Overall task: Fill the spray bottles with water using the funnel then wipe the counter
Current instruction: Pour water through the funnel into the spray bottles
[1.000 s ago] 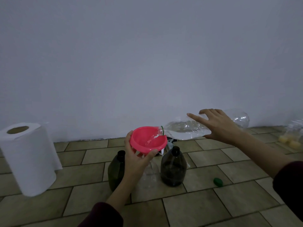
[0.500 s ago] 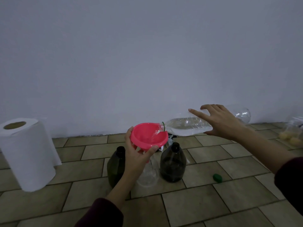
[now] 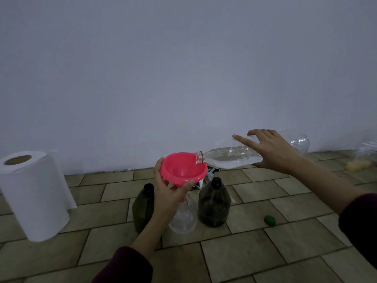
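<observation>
Three bottles (image 3: 213, 203) perhaps near wall (image 3: 183, 78)

Neck of clear spray bottle (image 3: 182, 218) and most of left dark bottle (image 3: 142, 207) at centre hidden behind left hand (image 3: 169, 199). Middle of water bottle (image 3: 230, 158) covered by right hand (image 3: 273, 151). Bag with yellow objects (image 3: 362, 160) cut off at right edge, blurred. White items (image 3: 210, 174) behind funnel (image 3: 183, 168) indistinct.
</observation>
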